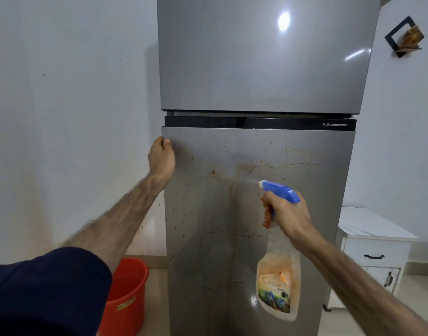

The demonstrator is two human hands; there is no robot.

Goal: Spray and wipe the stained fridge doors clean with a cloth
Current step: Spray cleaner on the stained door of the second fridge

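Overhead, white walls (70, 93) flank the brown-spattered lower fridge door (208, 214).

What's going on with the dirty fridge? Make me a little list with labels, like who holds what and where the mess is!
left hand: the left hand grips the left edge of the lower fridge door
right hand: the right hand holds the spray bottle, fingers on the trigger
nozzle: the blue spray head points at the door's upper middle
mess: orange-brown stains and specks across the lower door
upper door: the upper fridge door looks clean and shiny
cloth: none in view
nearby: red bucket on the floor to the left, white cabinet to the right
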